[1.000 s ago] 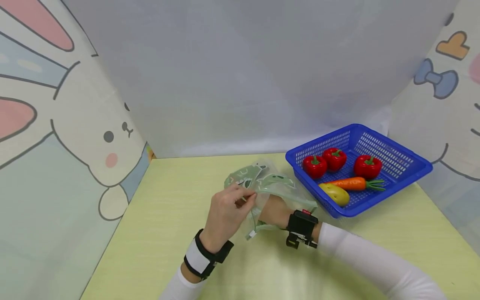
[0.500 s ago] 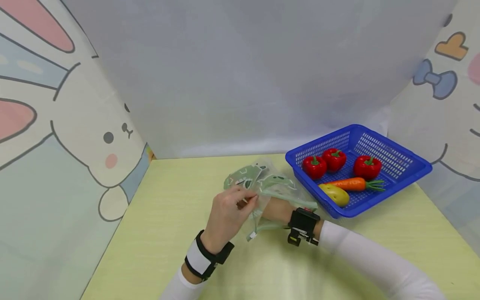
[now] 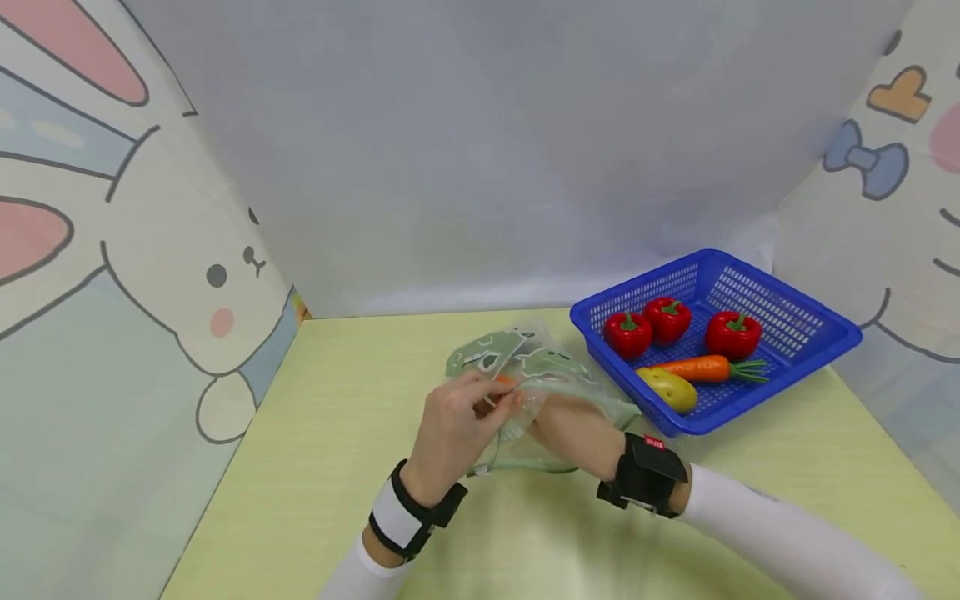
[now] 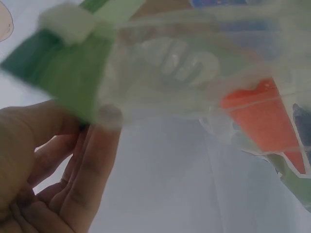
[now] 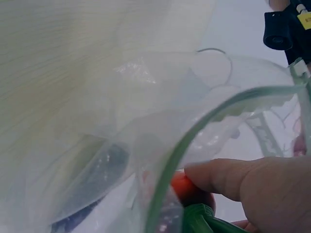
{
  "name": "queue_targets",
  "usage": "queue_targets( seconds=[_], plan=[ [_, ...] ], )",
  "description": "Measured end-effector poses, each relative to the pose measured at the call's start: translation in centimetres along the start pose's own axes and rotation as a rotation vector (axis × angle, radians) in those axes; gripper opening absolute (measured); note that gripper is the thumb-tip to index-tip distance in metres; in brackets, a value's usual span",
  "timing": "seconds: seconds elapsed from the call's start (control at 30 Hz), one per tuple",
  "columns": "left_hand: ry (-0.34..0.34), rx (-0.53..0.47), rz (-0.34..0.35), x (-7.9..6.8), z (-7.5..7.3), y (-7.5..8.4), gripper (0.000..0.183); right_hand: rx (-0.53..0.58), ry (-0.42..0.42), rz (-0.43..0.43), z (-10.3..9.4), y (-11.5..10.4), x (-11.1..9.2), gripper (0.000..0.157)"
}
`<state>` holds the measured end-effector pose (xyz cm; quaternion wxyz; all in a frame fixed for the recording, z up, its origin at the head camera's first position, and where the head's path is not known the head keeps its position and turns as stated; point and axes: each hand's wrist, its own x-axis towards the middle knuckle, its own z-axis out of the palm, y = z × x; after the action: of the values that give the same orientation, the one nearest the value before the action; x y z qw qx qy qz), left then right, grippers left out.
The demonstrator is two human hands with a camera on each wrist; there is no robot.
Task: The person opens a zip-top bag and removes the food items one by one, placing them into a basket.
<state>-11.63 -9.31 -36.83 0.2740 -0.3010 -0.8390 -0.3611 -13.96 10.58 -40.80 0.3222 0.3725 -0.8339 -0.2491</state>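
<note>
A clear zip bag (image 3: 558,371) with green cartoon prints lies crumpled on the table, its mouth facing the person. At its left edge, the left hand (image 3: 461,429) pinches the bag between thumb and fingers; in the left wrist view those fingertips meet the green strip (image 4: 73,73). The right hand (image 3: 573,429) reaches inside, partly covered by the film. In the right wrist view its thumb presses an orange carrot (image 5: 182,187) with a green top (image 5: 197,218), the other fingers mostly hidden beneath. Orange also shows through the film beside the left fingertips.
A blue plastic basket (image 3: 795,317) stands to the right of the bag. It holds red bell peppers (image 3: 733,335), another carrot (image 3: 693,368) and a yellow potato (image 3: 666,389). A grey wall (image 3: 480,167) rises behind the table (image 3: 337,433).
The right hand and wrist have shifted back and to the right, still within the bag. Orange now shows by the left fingertips, and the bag's near edge has swung left. The left hand barely moved.
</note>
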Motion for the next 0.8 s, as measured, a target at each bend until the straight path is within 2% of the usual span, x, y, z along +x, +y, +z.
queue_targets(
  seconds=[0.07, 0.13, 0.2, 0.3, 0.37, 0.53, 0.63, 0.7, 0.8],
  plan=[
    [0.003, 0.001, -0.011, 0.1, -0.1, 0.0, 0.009, 0.3, -0.023, 0.178, -1.4, -0.4, -0.1, 0.031],
    [0.005, 0.008, -0.029, 0.1, -0.2, 0.0, 0.009, 0.533, -0.071, 0.34, -2.9, -0.5, -0.4, 0.035],
    [0.007, 0.014, -0.044, 0.2, -0.3, 0.0, 0.009, 0.615, -0.166, 0.413, -4.4, -0.3, -1.0, 0.038],
    [0.013, 0.018, -0.063, 0.3, -0.4, -0.2, 0.009, 0.671, -0.274, 0.439, -6.1, 0.7, -2.2, 0.043],
    [0.02, 0.018, -0.067, 0.3, -0.4, -0.3, 0.009, 0.717, -0.307, 0.442, -6.8, 1.7, -3.2, 0.044],
    [0.029, 0.025, -0.081, 0.3, -0.5, -0.5, 0.008, 0.845, -0.265, 0.461, -7.0, 4.7, -5.7, 0.045],
    [0.029, 0.029, -0.102, 0.3, -0.6, -0.5, 0.008, 0.937, -0.287, 0.463, -6.9, 6.9, -6.9, 0.047],
    [0.029, 0.031, -0.113, 0.3, -0.6, -0.5, 0.008, 0.981, -0.302, 0.453, -6.9, 8.5, -7.7, 0.045],
    [0.028, 0.032, -0.121, 0.3, -0.6, -0.5, 0.007, 1.011, -0.261, 0.416, -6.6, 10.6, -8.9, 0.043]
  ],
)
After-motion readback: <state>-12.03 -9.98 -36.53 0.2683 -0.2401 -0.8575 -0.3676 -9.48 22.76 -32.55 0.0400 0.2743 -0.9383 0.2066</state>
